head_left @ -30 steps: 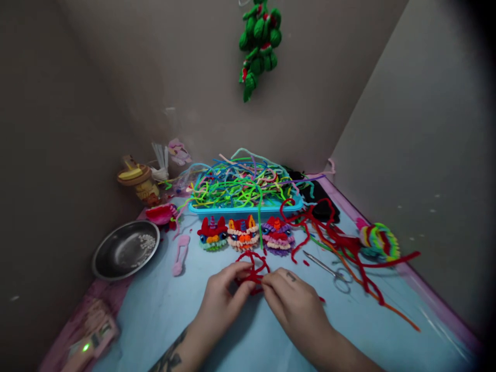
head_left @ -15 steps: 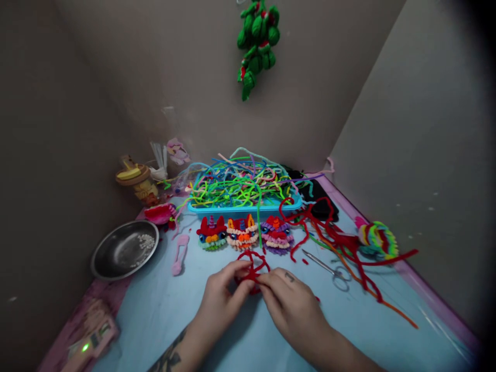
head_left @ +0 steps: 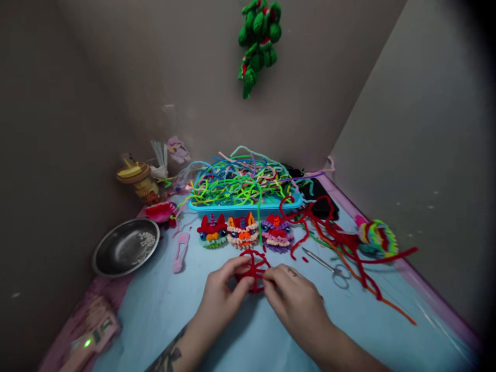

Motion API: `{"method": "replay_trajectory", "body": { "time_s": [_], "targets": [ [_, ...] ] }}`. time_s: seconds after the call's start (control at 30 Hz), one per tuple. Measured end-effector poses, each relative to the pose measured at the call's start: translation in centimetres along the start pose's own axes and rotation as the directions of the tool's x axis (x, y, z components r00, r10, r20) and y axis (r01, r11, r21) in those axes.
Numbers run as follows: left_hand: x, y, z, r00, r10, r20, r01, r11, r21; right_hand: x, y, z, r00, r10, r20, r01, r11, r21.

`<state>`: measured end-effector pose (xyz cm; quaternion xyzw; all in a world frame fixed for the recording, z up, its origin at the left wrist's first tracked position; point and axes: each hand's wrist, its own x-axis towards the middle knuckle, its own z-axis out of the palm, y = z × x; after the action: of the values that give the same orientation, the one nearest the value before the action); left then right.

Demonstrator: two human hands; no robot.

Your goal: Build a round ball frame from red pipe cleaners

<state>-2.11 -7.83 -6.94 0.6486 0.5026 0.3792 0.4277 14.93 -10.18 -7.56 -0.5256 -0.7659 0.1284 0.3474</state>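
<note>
My left hand [head_left: 221, 297] and my right hand [head_left: 296, 301] meet over a small red pipe-cleaner piece [head_left: 253, 268] on the light blue table [head_left: 163, 310]. Both hands pinch it, fingers closed on its lower edge. The piece is a round frame of bent red stems with looped ends. Just beyond it stand three finished pipe-cleaner heads in a row [head_left: 243, 231]. Small scissors [head_left: 327, 266] lie to the right of my right hand.
A blue tray [head_left: 244, 207] heaped with coloured pipe cleaners sits at the back. Loose red and orange stems [head_left: 349, 248] sprawl right, beside a rainbow coil [head_left: 377, 238]. A metal bowl [head_left: 124, 247] with beads, a pink clip [head_left: 179, 252] and a device [head_left: 90, 338] lie left. A green ornament [head_left: 258, 36] hangs above.
The hands have shifted very slightly, and the red piece has been turned a little between the fingers. Everything else on the table is as before.
</note>
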Motion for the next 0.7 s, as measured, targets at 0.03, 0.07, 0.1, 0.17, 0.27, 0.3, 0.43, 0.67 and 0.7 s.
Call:
{"method": "replay_trajectory", "body": {
  "time_s": [0.03,0.07,0.1,0.17,0.27,0.3,0.43,0.67,0.7],
  "targets": [
    [0.00,-0.07,0.03,1.000,0.003,0.004,-0.003,1.000,0.001,-0.01,-0.02,0.00,1.000,-0.004,-0.004,0.004,1.000,-0.007],
    [-0.02,-0.15,0.06,1.000,0.006,0.009,-0.006,1.000,0.002,-0.02,-0.04,0.01,1.000,-0.009,-0.007,0.009,1.000,-0.010],
    [-0.04,-0.22,0.09,1.000,0.009,0.015,-0.009,1.000,0.002,-0.02,-0.06,0.02,1.000,-0.013,-0.010,0.013,1.000,-0.009],
    [-0.10,-0.32,0.13,1.000,0.018,0.024,-0.018,1.000,-0.002,0.01,-0.09,0.04,1.000,-0.018,-0.015,0.018,1.000,-0.003],
    [-0.20,-0.28,0.13,1.000,0.026,0.017,-0.026,1.000,0.001,0.07,-0.09,0.06,1.000,-0.020,-0.022,0.020,1.000,0.000],
    [-0.21,-0.22,0.11,1.000,0.028,0.010,-0.028,1.000,0.005,0.07,-0.06,0.07,1.000,-0.018,-0.023,0.018,1.000,0.002],
    [-0.10,0.04,0.06,0.999,0.035,0.011,-0.035,0.999,0.007,-0.02,0.14,0.12,1.000,-0.006,-0.023,0.007,1.000,0.029],
    [0.04,0.01,0.11,0.999,0.048,0.010,-0.048,0.999,0.016,-0.04,0.20,0.10,1.000,-0.009,-0.018,0.010,0.998,0.061],
    [0.00,-0.01,0.11,0.999,0.051,0.012,-0.051,0.999,0.016,-0.03,0.17,0.08,1.000,-0.015,-0.017,0.017,0.998,0.066]
  ]
}}
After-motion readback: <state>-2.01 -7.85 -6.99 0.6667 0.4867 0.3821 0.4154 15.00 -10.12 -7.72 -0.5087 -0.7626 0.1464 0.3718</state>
